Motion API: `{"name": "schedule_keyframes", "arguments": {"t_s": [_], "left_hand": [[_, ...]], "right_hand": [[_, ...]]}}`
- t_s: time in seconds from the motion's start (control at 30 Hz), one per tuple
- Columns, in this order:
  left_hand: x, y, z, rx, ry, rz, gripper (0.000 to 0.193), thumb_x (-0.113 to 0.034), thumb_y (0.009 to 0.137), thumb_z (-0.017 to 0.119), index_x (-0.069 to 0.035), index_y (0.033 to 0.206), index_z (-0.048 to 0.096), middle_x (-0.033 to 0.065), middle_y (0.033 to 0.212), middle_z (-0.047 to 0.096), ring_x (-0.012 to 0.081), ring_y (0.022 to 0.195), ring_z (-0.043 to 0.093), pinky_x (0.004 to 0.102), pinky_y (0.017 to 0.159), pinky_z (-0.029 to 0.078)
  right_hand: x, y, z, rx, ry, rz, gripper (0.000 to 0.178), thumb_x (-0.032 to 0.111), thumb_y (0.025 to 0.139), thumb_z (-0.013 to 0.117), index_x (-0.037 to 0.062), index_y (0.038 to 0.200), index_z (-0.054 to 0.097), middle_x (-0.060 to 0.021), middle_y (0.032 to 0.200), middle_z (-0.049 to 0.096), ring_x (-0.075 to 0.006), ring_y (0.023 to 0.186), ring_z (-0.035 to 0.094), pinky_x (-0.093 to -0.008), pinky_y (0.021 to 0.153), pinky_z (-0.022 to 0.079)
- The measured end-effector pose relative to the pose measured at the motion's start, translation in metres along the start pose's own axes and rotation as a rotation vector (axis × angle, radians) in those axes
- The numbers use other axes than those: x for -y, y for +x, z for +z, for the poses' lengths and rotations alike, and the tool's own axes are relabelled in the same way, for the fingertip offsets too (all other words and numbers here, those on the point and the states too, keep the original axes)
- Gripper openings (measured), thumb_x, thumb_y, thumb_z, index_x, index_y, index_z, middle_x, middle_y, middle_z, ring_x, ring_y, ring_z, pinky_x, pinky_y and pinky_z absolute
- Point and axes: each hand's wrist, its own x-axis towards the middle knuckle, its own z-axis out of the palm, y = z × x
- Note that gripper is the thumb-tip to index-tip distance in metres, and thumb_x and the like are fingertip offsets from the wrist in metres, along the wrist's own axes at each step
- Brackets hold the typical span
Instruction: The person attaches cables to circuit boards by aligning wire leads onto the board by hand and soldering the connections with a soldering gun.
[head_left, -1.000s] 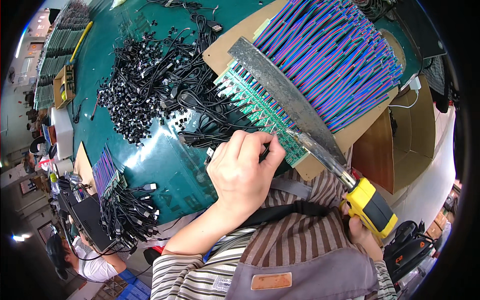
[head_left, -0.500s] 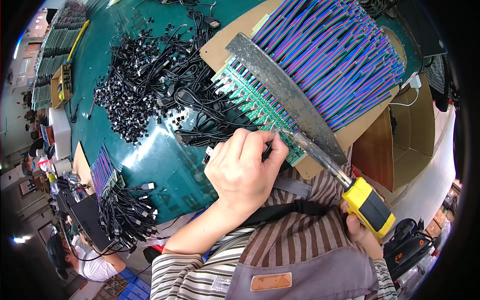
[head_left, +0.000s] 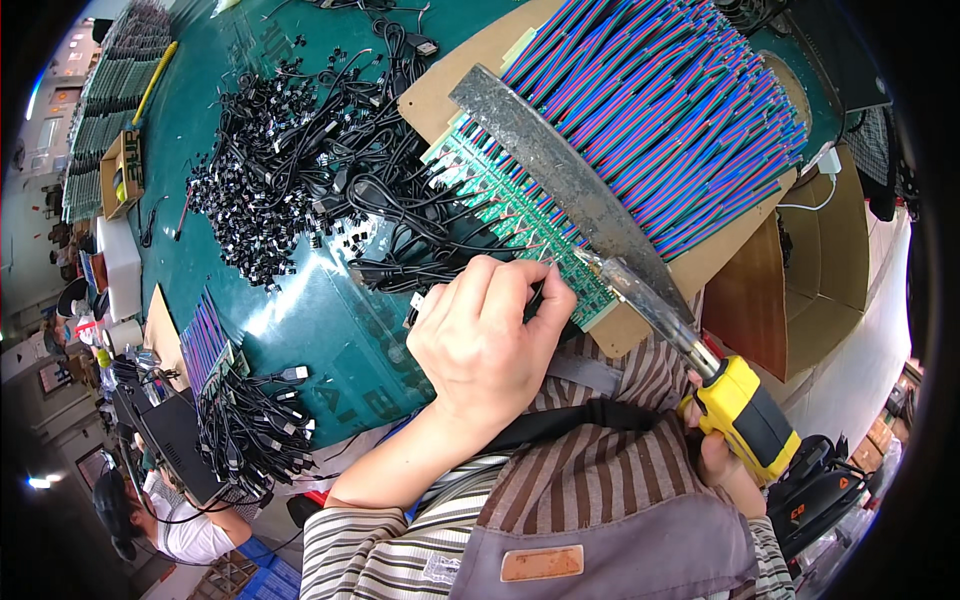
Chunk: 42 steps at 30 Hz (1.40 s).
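My left hand (head_left: pixel 485 335) is closed in a pinch at the near end of a green circuit board panel (head_left: pixel 545 250). Between finger and thumb shows part of a black cable (head_left: pixel 537 300), its thin wire end at the board. My right hand (head_left: pixel 715 455) grips the handle of a yellow and black soldering iron (head_left: pixel 745 420). Its metal tip points up and left, over the board just right of my left fingertips. Across the panel lies a dark metal bar (head_left: pixel 570 180). Several black cables are joined in a row along the panel's left edge.
Red, blue and green wire strips (head_left: pixel 660 120) fan out beyond the bar on a brown board (head_left: pixel 430 100). Black USB cables (head_left: pixel 380 200) heap on the green table (head_left: pixel 350 350). An open cardboard box (head_left: pixel 820 260) stands at right. Another person (head_left: pixel 190 520) sits at lower left.
The soldering iron has shifted slightly right and down, its tip drawing away from my left fingertips. My left hand has hardly moved.
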Motion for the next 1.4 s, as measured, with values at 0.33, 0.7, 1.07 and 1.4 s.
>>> {"name": "schedule_keyframes", "arguments": {"t_s": [0.33,0.7,1.07,1.4], "left_hand": [[0.028,0.024,-0.025,0.312,-0.186,0.373,0.018,-0.004,0.073,0.076,-0.008,0.09,0.072,0.0024,0.074,0.061,0.0185,0.058,0.058,0.0313,0.052,0.045],[0.034,0.049,-0.032,0.542,-0.212,0.494,0.018,-0.008,0.072,0.075,-0.007,0.089,0.071,0.0021,0.076,0.061,0.0207,0.062,0.056,0.0326,0.055,0.044],[0.039,0.048,-0.025,0.45,-0.28,0.557,0.011,-0.008,0.071,0.068,-0.007,0.08,0.061,0.004,0.067,0.047,0.02,0.059,0.055,0.0321,0.057,0.045],[0.036,0.048,-0.024,0.446,-0.269,0.552,0.013,-0.008,0.07,0.069,-0.007,0.082,0.062,0.0034,0.068,0.047,0.0192,0.059,0.056,0.032,0.057,0.045]], "right_hand": [[-0.009,-0.042,-0.006,0.027,0.051,0.268,0.042,0.038,0.081,0.065,-0.0026,0.093,0.067,-0.0169,0.088,0.066,-0.0341,0.079,0.067,-0.0393,0.074,0.054],[-0.02,-0.046,-0.004,0.058,0.053,0.165,0.033,0.03,0.076,0.065,-0.001,0.087,0.066,-0.0132,0.08,0.064,-0.0298,0.067,0.064,-0.0371,0.064,0.052],[-0.02,-0.045,0.005,-0.047,0.049,0.116,0.034,0.031,0.075,0.066,-0.0017,0.084,0.066,-0.0128,0.077,0.064,-0.0294,0.065,0.064,-0.0357,0.061,0.052],[0.014,0.009,-0.002,0.111,-0.164,-0.004,0.024,0.019,0.073,0.067,-0.0011,0.086,0.065,-0.012,0.078,0.065,-0.0276,0.066,0.064,-0.0337,0.064,0.052]]}}
